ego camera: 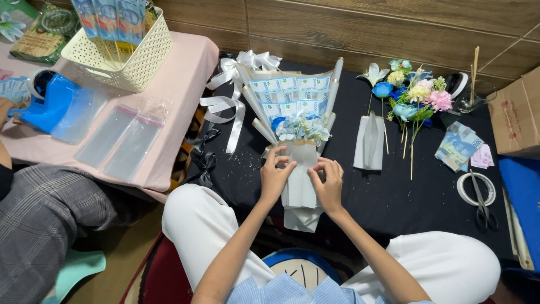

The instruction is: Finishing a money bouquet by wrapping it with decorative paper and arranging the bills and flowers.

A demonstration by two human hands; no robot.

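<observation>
Grey paper wrapped the bouquet (297,141), which lay on the black cloth (394,197) before the seated person. Left hand (274,179) and right hand (328,183) each pinched the paper at the neck, apparently gathering it. White ribbon (230,95), stiff and glossy, lay alongside.

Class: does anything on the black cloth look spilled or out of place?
Yes: small pale scraps lie scattered on the black cloth left of the bouquet that both hands, left and right, touch. Otherwise nothing stands out.
</observation>
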